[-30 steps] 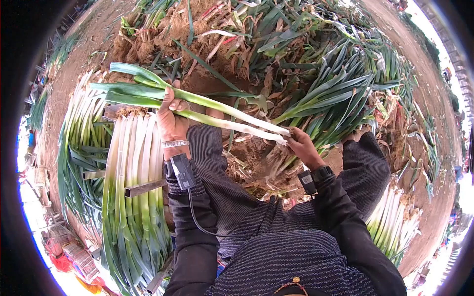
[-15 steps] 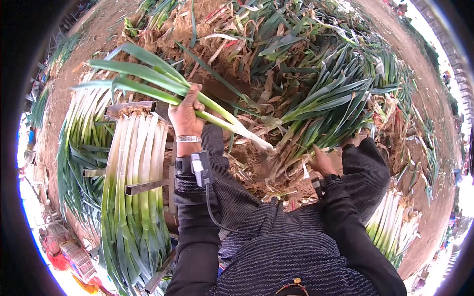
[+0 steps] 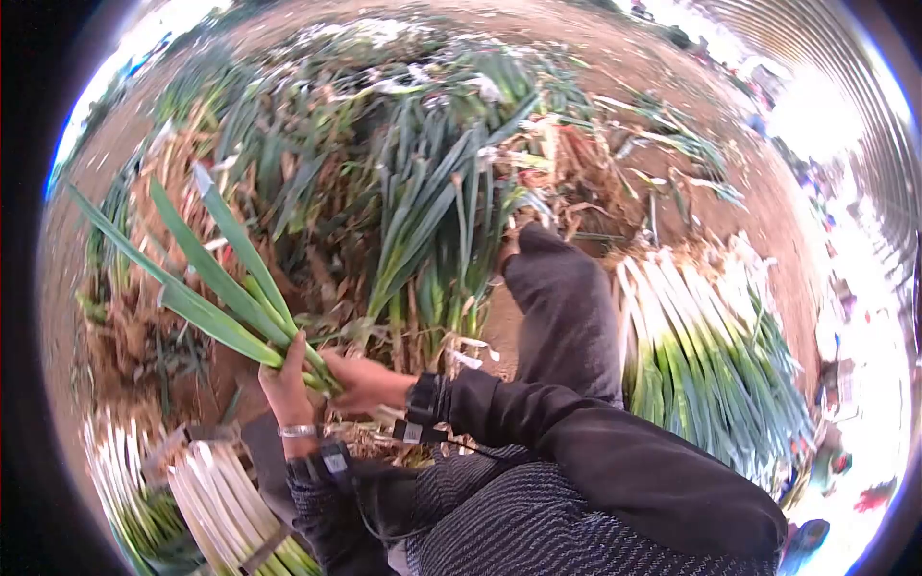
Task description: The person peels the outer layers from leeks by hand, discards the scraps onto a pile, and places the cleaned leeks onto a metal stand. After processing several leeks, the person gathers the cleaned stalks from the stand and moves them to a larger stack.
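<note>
A leek (image 3: pixel 213 261) with long green leaves fanned up to the left is gripped by my left hand (image 3: pixel 286 386), its fingers wrapped around the stalk. My right hand (image 3: pixel 365 384) meets the stalk just beside and below the left one, with its fingers closed on it. The leek's white lower end is mostly hidden behind my hands and sleeves. Beyond them lies a heap of untrimmed leeks (image 3: pixel 413 230) with dry brown leaves among the green.
Cleaned leeks (image 3: pixel 691 336) lie stacked to the right, past my bent knee (image 3: pixel 567 298). At the lower left, more white-stemmed leeks (image 3: pixel 226 499) rest in a metal frame (image 3: pixel 264 549). Bare soil (image 3: pixel 672 216) and scattered leaf scraps show farther off.
My view has swung to the right. My right hand has left the heap and come across to the leek in my left hand. The leek's root end no longer shows.
</note>
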The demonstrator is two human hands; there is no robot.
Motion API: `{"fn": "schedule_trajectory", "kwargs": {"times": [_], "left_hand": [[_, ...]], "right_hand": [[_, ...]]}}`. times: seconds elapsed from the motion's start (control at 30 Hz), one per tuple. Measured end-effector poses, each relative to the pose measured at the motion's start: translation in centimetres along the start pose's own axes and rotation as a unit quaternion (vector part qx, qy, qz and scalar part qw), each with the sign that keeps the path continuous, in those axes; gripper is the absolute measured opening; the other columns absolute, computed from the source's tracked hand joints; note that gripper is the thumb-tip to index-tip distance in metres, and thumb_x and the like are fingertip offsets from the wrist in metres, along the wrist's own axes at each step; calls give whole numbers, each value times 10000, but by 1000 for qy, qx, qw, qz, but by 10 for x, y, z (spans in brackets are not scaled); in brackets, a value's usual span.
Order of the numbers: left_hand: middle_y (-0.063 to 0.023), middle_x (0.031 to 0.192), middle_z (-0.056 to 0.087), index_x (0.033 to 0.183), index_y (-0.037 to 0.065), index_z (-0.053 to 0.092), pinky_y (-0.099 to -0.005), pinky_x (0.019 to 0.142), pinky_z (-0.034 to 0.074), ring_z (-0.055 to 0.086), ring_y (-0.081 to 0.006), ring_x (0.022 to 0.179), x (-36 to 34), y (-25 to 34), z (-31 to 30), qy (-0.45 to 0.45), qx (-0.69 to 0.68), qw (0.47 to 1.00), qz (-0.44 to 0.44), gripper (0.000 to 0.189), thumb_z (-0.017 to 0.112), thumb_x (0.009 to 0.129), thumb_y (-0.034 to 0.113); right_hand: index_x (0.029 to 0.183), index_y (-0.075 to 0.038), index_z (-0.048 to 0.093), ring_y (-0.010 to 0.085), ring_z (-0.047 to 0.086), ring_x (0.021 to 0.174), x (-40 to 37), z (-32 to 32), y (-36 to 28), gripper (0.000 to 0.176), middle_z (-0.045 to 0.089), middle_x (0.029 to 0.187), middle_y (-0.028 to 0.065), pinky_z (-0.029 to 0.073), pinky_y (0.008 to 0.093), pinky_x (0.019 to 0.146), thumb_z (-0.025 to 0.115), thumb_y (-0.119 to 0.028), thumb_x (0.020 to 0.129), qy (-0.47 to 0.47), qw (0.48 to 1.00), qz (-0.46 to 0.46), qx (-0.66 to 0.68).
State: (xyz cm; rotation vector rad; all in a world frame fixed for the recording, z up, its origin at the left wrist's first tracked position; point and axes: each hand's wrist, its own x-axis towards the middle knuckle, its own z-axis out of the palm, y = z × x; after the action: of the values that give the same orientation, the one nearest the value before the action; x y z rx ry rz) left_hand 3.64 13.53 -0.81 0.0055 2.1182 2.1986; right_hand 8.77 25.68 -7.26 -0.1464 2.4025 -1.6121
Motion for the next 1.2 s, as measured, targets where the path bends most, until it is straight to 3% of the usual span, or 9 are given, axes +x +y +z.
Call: {"fn": "schedule_trajectory", "kwargs": {"times": [0.1, 0.23, 0.5, 0.6, 0.8, 0.9, 0.97, 1.13, 1.2], "left_hand": [[-35, 818, 621, 936, -13, 644, -279, 644, 466, 591, -148, 715, -9, -10, 22, -52, 95, 990, 93, 259, 760, 809, 181], [-62, 925, 638, 1137, -11, 540, -287, 735, 496, 605, -143, 830, -42, 30, 82, -211, 200, 943, 162, 522, 795, 780, 272], [-202, 1268, 555, 1384, 0, 405, -407, 907, 467, 588, -335, 1075, -89, 95, 184, -311, 365, 745, 464, 792, 749, 787, 390], [-164, 1325, 536, 1362, 22, 456, -400, 992, 434, 550, -309, 1179, -96, 103, 203, -342, 198, 846, 359, 703, 750, 800, 326], [-125, 1294, 561, 1414, 101, 429, -384, 915, 469, 587, -239, 1109, -75, 89, 173, -335, 278, 857, 275, 611, 691, 866, 162], [-141, 1230, 597, 1378, 84, 464, -344, 862, 493, 610, -216, 1030, -55, 57, 143, -315, 246, 897, 192, 625, 717, 806, 92], [-138, 1182, 609, 1372, 78, 469, -328, 825, 505, 620, -198, 987, -46, 44, 129, -322, 245, 898, 171, 609, 698, 809, 59], [-115, 1091, 635, 1331, 25, 490, -310, 785, 519, 649, -177, 877, -49, 25, 127, -305, 305, 891, 143, 570, 699, 802, 32], [-112, 1091, 638, 1313, -6, 496, -300, 752, 532, 648, -165, 901, -48, 13, 125, -345, 290, 883, 136, 548, 695, 802, 28]], "right_hand": [[1164, -24, 406, 323, 604, 834, -37, -16, -8, 547, 579, 900, 188, 471, 442, 730, 702, -187, 734, 41, 990, -80, 107], [1438, -17, 251, 231, 387, 1265, -46, -19, 31, 806, 389, 1421, 154, 325, 376, 1063, 709, -170, 792, 1, 955, -146, 257], [1336, -44, 387, 201, 471, 1204, -159, -164, -14, 520, 483, 1256, 91, 431, 361, 997, 641, -106, 887, 278, 878, -253, 296], [1154, -36, 472, 177, 621, 974, -231, -243, -40, 264, 630, 1037, 98, 542, 313, 792, 587, -103, 926, 396, 852, -212, 269], [1075, -50, 547, 159, 615, 710, -416, -441, -5, 194, 663, 884, 70, 505, 300, 563, 594, -82, 890, 707, 671, -223, 1], [1199, -79, 569, 141, 575, 608, -580, -549, 23, 329, 625, 767, 11, 457, 272, 512, 609, -209, 899, 692, 607, -43, -388], [1155, -26, 563, 161, 574, 630, -628, -566, 5, 338, 619, 810, 64, 479, 281, 547, 585, -274, 927, 783, 525, -115, 315], [1139, 0, 603, 154, 603, 708, -611, -544, 144, 389, 641, 845, 92, 499, 315, 609, 525, -322, 935, 727, 643, -131, 203], [922, -51, 705, 199, 640, 714, -518, -493, 117, 187, 680, 774, 70, 511, 357, 655, 575, -154, 836, 600, 764, 176, -159]]}}
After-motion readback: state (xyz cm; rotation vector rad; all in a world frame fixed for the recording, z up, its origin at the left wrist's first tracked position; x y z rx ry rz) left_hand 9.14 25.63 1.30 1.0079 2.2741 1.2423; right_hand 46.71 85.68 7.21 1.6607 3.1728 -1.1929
